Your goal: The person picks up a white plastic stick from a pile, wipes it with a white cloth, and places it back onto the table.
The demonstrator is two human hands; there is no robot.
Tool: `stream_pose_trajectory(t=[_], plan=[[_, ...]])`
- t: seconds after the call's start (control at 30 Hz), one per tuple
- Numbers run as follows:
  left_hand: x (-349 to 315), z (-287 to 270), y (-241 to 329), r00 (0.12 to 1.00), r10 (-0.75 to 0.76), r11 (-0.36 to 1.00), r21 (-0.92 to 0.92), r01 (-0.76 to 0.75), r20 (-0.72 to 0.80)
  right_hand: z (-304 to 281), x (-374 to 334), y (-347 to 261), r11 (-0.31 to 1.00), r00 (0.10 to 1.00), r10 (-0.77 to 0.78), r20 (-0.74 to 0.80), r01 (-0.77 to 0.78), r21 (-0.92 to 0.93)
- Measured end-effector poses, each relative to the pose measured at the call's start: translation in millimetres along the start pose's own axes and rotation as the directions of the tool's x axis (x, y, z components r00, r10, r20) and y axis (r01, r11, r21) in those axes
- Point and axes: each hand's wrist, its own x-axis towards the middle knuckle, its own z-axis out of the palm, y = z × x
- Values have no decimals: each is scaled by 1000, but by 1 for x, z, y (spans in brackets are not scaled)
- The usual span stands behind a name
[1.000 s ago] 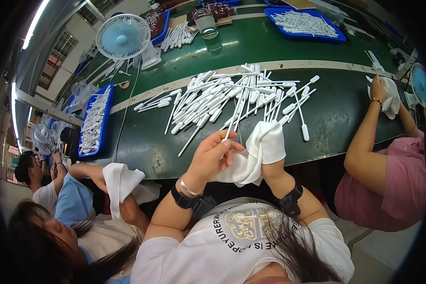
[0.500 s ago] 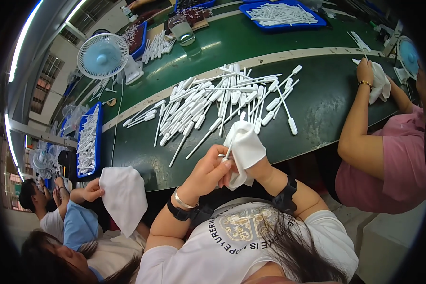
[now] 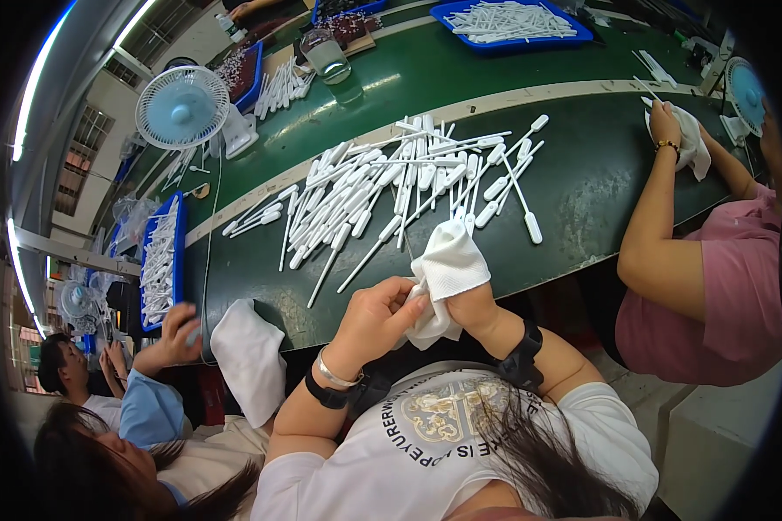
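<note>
My left hand (image 3: 381,314) is closed, its thumb and fingers pinching the left side of a white cloth (image 3: 452,259). Draped over my right hand (image 3: 475,306), the same cloth is gripped by it, and most of those fingers are hidden underneath. A thin stem shows at the cloth's upper left edge; I cannot make out what lies inside the folds. Just beyond my hands spreads a loose pile of white plastic sticks (image 3: 356,195) with long oblong heads. One stick (image 3: 523,200) lies apart at the pile's right side, its head toward me.
A blue tray of white sticks (image 3: 181,286) stands at the left, and another blue tray (image 3: 582,36) at the far side. A fan (image 3: 182,108) and a clear jar (image 3: 326,56) are across the table. Co-workers with cloths (image 3: 250,360) sit on both sides.
The stick head that poked above my cloth is now out of sight, and the cloth has folded over toward my left fingers. The left co-worker's hand has let go of their cloth's near edge.
</note>
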Motion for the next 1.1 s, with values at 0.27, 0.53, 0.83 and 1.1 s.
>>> stream_pose_trajectory(t=[0.27, 0.53, 0.83, 1.1], plan=[[7, -9, 4, 999, 7, 969, -247, -19, -51, -2, 4, -13, 999, 998, -23, -62, 25, 28], [145, -40, 64, 995, -99, 995, 27, 99, -15, -38, 17, -37, 536, 799, -581, 153, 517, -667], [419, -31, 92, 969, 239, 658, 745, -115, -62, -66, 23, -48, 868, 956, -17, 293, 160, -470], [546, 44, 88, 946, 307, 628, 769, -116, -108, -59, 40, -77, 355, 943, 263, 206, 104, -929]])
